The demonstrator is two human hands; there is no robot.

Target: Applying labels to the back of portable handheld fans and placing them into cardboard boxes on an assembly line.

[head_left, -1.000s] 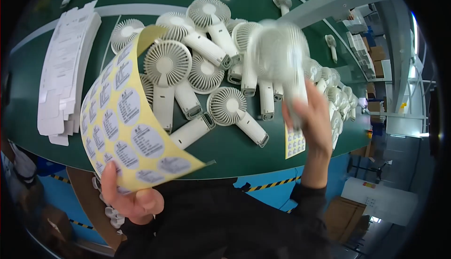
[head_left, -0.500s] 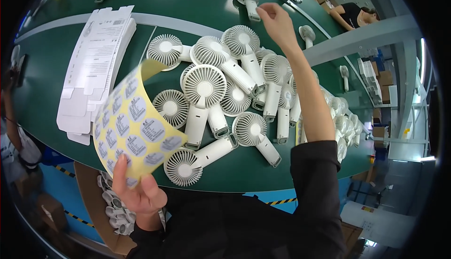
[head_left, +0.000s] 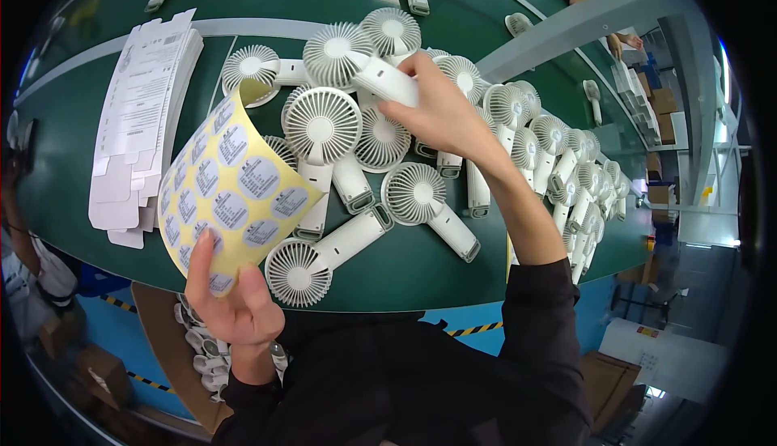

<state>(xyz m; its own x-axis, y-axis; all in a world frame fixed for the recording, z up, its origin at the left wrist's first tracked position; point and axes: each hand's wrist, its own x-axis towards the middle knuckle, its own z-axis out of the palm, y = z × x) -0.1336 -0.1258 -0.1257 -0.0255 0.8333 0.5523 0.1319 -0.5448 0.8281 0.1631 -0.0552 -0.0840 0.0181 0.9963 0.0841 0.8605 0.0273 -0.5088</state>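
Note:
My left hand (head_left: 236, 304) pinches the lower edge of a curled yellow sheet of round silver-grey labels (head_left: 218, 187). Its thumb is in front and the sheet bends upright over the table's near left part. Out over the pile, my right hand (head_left: 443, 110) grips the handle of a white handheld fan (head_left: 338, 51), whose round grille points left. More white handheld fans lie loosely heaped below and around it, among them one with its grille up (head_left: 324, 126) and another nearer me (head_left: 414, 195).
A stack of flat white printed cartons (head_left: 146, 114) lies left on the green table (head_left: 65, 163). More fans (head_left: 583, 195) crowd the right side. Below the near edge stands a cardboard box (head_left: 162, 341) of white parts. A grey metal beam (head_left: 583, 25) crosses at upper right.
My right hand has come down and back from the table's far part and now grips a fan's handle. My left hand still holds the label sheet. The view has shifted slightly.

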